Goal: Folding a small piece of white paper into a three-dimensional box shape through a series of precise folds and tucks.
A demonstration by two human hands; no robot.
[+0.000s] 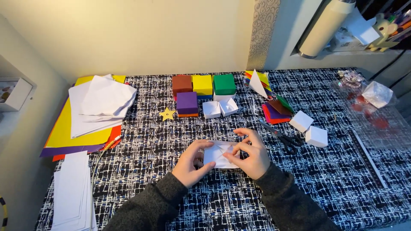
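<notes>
Nearest the camera, two dark grey sleeves reach onto the desk (325,188), which is covered with a black cloth crossed by white lines. Left hand (191,163): fingers curled, thumb and fingertips pinched on the left edge of a partly folded white paper (218,155). Right hand (251,154): fingers closed on the right side of the same paper, pressing a crease. This paper lies flat on the cloth at the desk's middle front, between both hands.

At lower left, a stack of white sheets (72,194). Just right of the hands, black-handled scissors (286,137), and beyond them two small white paper boxes (309,129). Along the right edge, a clear ruler (368,159) and a clear plastic sheet (376,124).

Farther back at left, a pile of yellow, purple and red sheets (70,132) topped by loose white paper (102,100). Mid-desk: a small yellow star (167,114), a purple box (187,102) and two open white boxes (219,108). Behind these, brown (182,84), yellow (202,84) and green (224,84) boxes stand in a row, touching. To their right, a fan of coloured paper squares (274,109) with a white folded triangle (257,83) upright.
</notes>
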